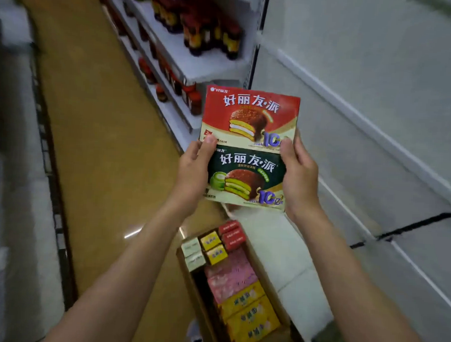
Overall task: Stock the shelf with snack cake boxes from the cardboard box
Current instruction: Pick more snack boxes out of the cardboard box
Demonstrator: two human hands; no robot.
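Two snack cake boxes (247, 148) carried together above the cardboard box (235, 283).
Clamped edgewise between left hand (194, 170) and right hand (298, 178), red over green; best kept level and squeezed evenly, then slid onto the white shelf (377, 142) right of the cardboard box.

I'm looking down a narrow shop aisle with a glossy tan floor (100, 143), a bright streak of light (133, 233) glinting off it. Ahead, white shelving (198, 64) carries rows of dark bottles (213, 36) with red caps on several levels. On my left there's a pale, blurred unit (7, 175), too soft to make out.
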